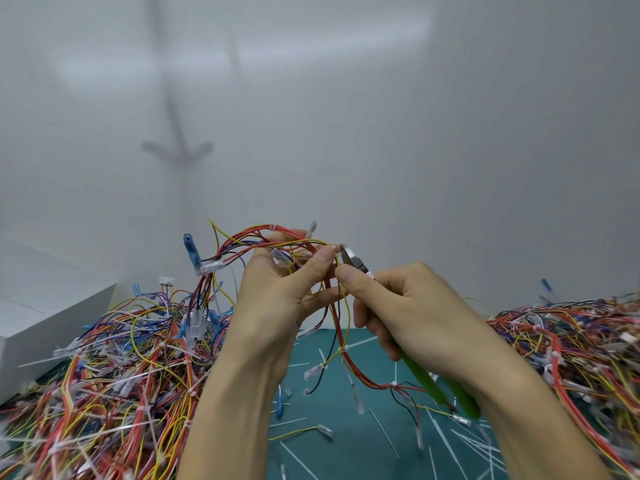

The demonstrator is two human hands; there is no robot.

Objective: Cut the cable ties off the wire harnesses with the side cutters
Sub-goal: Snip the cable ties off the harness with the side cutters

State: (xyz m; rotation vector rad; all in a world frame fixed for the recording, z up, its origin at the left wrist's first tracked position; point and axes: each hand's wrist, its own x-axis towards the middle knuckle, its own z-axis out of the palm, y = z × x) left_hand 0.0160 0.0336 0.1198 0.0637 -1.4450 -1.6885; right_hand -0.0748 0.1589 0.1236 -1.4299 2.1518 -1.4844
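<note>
- The left hand is raised in front of the person, its fingers curled round a harness of red, yellow and dark wires. Its thumb and forefinger pinch the wires at the top.
- The harness arches above the left hand, then hangs between both hands towards the table.
- A white tie sits on the arch just above the left hand's fingers. More white ties bind the hanging part below the hands.
- The right hand grips the cutters by their green handles, with the forefinger stretched towards the head.
- The metal head of the cutters points up and lies just beside the left forefinger's tip, close to a yellow wire. Whether the jaws are open cannot be told.
- The green handles stick out below the right hand, along its wrist.
- A left pile of harnesses lies outside the left forearm, and a right pile outside the right forearm.
- Loose ties and short wire ends lie on the table under and between the forearms.
- A white box stands beyond the left pile, far left of the left hand.
- A pale wall rises beyond the hands.
</note>
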